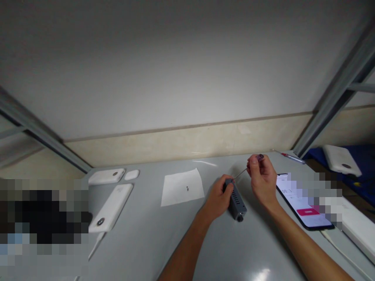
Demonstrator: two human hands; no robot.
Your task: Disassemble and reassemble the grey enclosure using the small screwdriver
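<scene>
My left hand [220,197] is closed around the far end of a dark grey box-shaped device [236,203] with rows of slots and a round black part at its near end. My right hand [261,177] grips a screwdriver [259,157] by its handle, the thin shaft slanting down to the left. Its tip meets or nearly meets the far end of the device; exact contact is too small to tell. Left of my left hand lies a white sheet of paper [175,191] with a few tiny dark pieces [188,188], perhaps screws, on it.
On the grey table [146,242], a lit phone [304,203] with a cable lies right of my right arm, beside a long white object [357,226]. Another screwdriver [293,158] rests at the back right. White power banks [113,207] lie left. Metal posts [336,89] flank the wall panel.
</scene>
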